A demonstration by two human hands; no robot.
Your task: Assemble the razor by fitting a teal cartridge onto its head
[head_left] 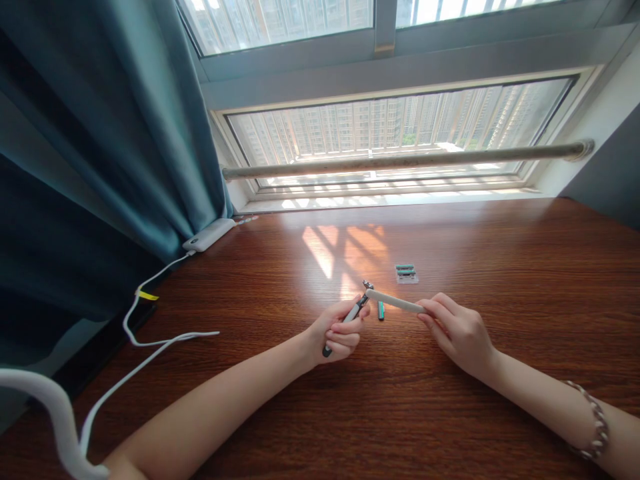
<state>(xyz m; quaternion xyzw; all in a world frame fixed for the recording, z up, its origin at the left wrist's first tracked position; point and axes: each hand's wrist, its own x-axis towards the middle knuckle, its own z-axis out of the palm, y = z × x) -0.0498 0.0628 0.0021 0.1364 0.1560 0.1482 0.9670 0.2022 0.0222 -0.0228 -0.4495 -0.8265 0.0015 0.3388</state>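
My left hand point(345, 331) is closed round the grey and black handle of a razor point(352, 313), which tilts up to the right. The dark top end of the razor shows above my fingers. Between thumb and fingers, my right hand point(460, 333) pinches a pale, flat stick with a rounded end point(395, 302). The stick's far end meets or overlaps the razor near its top; whether they touch, I cannot tell. Just right of my left hand, a razor cartridge point(381, 311) with a green strip lies on the table. Beyond the stick sits a clear plastic case point(407, 274) holding green-striped cartridges.
The brown wooden table point(500, 267) reaches to a window with a horizontal rail point(400, 162). At the left, a white box-shaped device point(210, 235) with a white cable point(131, 320) lies by the blue curtain point(165, 133). A thick white tube point(55, 407) curves at lower left.
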